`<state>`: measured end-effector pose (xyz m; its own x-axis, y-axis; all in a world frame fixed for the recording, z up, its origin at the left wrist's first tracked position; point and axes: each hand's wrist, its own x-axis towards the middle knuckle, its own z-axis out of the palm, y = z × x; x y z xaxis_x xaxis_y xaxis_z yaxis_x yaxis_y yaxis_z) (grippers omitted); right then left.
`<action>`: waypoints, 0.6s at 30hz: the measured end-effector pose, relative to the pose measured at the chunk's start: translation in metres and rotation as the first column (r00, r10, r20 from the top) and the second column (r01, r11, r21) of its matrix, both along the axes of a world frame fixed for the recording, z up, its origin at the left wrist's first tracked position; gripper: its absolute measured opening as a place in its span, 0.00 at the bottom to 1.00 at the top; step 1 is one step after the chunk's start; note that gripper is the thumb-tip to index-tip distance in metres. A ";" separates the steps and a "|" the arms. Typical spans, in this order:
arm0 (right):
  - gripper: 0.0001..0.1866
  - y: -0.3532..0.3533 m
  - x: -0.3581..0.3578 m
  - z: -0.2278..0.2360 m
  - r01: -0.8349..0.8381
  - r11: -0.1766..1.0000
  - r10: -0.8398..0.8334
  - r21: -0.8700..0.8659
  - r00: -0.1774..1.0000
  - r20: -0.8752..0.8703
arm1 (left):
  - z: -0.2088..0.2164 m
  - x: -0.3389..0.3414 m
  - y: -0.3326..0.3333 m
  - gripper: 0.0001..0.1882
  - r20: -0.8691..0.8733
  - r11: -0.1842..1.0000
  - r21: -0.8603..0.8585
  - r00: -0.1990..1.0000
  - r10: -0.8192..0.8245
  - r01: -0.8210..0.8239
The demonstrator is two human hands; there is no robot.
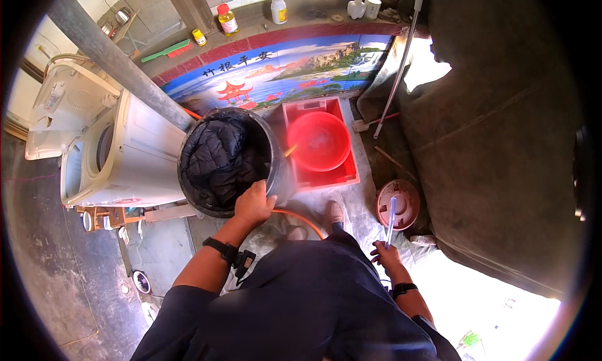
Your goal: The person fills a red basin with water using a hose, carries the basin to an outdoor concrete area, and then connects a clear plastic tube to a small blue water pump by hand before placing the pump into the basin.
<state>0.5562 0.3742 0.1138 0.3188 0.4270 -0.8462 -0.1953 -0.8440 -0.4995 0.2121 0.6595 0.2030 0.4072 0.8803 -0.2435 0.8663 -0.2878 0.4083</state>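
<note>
My left hand (254, 204) grips the near right rim of a large dark bucket (274, 141). Bunched up inside the bucket lies shiny black quilted cloth (216, 151), like a puffer jacket. My right hand (389, 258) is low on the right, its fingers curled around the lower end of a thin, pale, translucent rod (392, 218) that points upward. What kind of rod it is I cannot make out. Right of the bucket, a round red basin (320, 141) sits in a red rectangular crate (351, 167).
A white washing machine (147, 151) with raised lids stands left of the bucket. An orange hose (301, 217) crosses the floor by my feet. A brownish-red round tub (399, 228) and a long pole (401, 66) are at right. Bottles (228, 21) and a green brush (166, 51) line the ledge.
</note>
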 end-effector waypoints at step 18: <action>0.23 0.004 -0.001 -0.002 0.005 1.000 -0.005 0.004 1.000 0.002 | 0.000 0.000 0.000 0.25 -0.003 1.000 -0.004 1.000 0.002 -0.002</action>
